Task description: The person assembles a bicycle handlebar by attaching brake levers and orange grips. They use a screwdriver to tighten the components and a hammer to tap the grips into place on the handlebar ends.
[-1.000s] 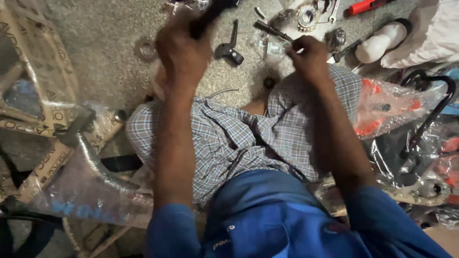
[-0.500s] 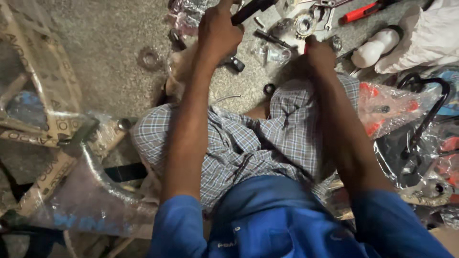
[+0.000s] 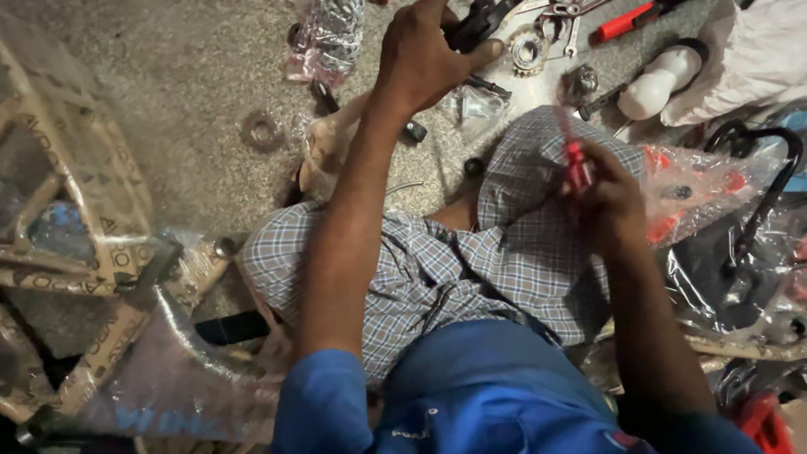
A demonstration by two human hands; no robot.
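Note:
I sit on a concrete floor in checked shorts and a blue shirt. My left hand (image 3: 424,59) reaches forward and grips a black metal bicycle part (image 3: 479,21) near the top edge. My right hand (image 3: 605,197) is drawn back over my right knee and holds a small red-handled tool (image 3: 577,164). A toothed metal sprocket ring (image 3: 528,50) lies on the floor just right of my left hand, beside spanners (image 3: 565,17).
A bicycle frame wrapped in cardboard and plastic (image 3: 84,252) lies at the left. A crumpled plastic bag (image 3: 329,38), a metal ring (image 3: 261,130), a red-handled screwdriver (image 3: 626,21), a white rounded object (image 3: 660,80) and black handlebars in plastic (image 3: 756,219) surround me.
My left hand lifted the black part farther forward. My right hand pulled back from the floor toward my knee, now with the small red tool in it. The view tilted down.

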